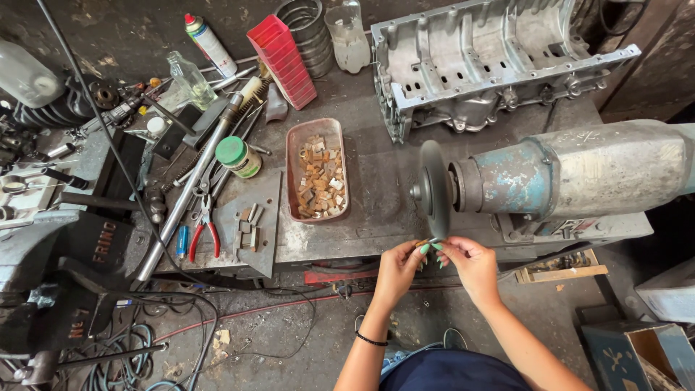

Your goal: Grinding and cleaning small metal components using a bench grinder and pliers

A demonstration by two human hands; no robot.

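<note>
A dark grinding wheel [434, 190] sits on the shaft of a bench grinder with a grey and blue motor body [579, 172]. Just under the wheel's lower edge, my left hand [400, 266] and my right hand [470, 261] pinch a small brownish piece [427, 244] between their fingertips. The piece is mostly hidden by my fingers and touches or nearly touches the wheel. My nails are painted green and a black band is on my left wrist.
A pink tray [316, 214] of several small brown and white blocks lies left of the wheel. An aluminium engine casing [492, 65] stands behind. Red-handled pliers [205, 235], a long steel bar [190, 187], a green-lidded jar [239, 156], a spray can [208, 43] and a vise [69, 261] crowd the left.
</note>
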